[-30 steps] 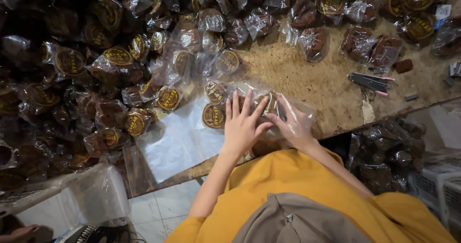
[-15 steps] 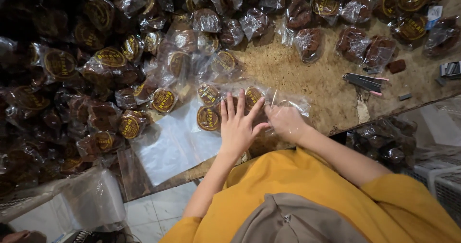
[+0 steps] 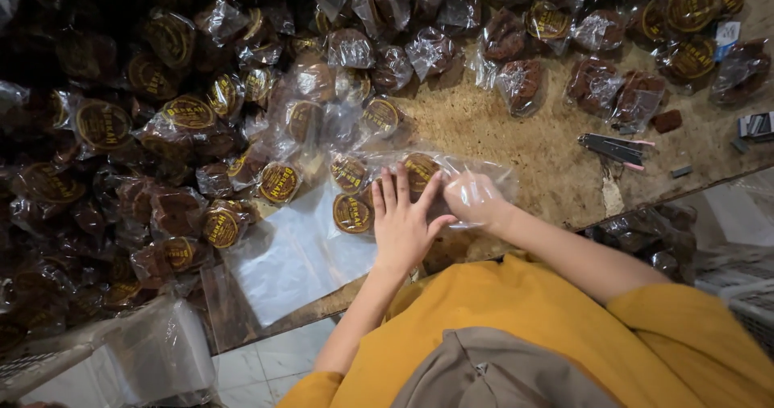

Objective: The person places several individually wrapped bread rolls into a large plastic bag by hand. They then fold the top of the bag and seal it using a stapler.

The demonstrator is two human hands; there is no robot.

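My left hand (image 3: 403,218) lies flat, fingers spread, pressing on a clear plastic bag (image 3: 492,171) that holds several small packs of dark brown cake with round gold-and-brown labels (image 3: 421,168). My right hand (image 3: 476,200) sits inside or under the bag's open right end, wrapped in its film, fingers curled on the plastic. The bag rests on the wooden table near its front edge.
A big heap of wrapped brown cakes (image 3: 161,150) covers the left and back of the table. A stack of flat clear bags (image 3: 290,255) lies left of my hands. A stapler (image 3: 613,147) and a staple box (image 3: 756,124) sit at the right. The table edge (image 3: 645,206) runs close by.
My right hand has drawn back a little toward the bag's mouth and curled in the film. The left hand stays pressed on the bag. The view has shifted slightly.
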